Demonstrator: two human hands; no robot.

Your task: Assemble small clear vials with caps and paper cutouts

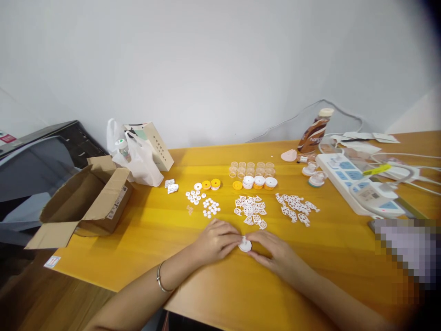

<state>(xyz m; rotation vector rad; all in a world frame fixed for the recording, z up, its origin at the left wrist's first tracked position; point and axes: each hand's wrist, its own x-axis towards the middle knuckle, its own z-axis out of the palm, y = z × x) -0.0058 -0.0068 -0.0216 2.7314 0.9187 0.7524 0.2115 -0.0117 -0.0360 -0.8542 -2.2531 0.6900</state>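
Two hands, left hand [215, 240] and right hand [275, 250], were closed by the fingertips on one small white round plastic disc [245, 245], held on the near middle of the yellow wooden table [144, 230]. Flat white lattice cut-outs [251, 209] lay just beyond; a slipped pinch could scatter them.

Ahead of you, a plain pale grey-white wall [213, 64], evenly lit, no hard shadows. Your desk [144, 234] is glossy yellow-orange wood and butts against it. To your left, dark furniture [41, 151] with a grey surface sits just beside the desk. Brown wood-toned floor [31, 294] shows at lower left.
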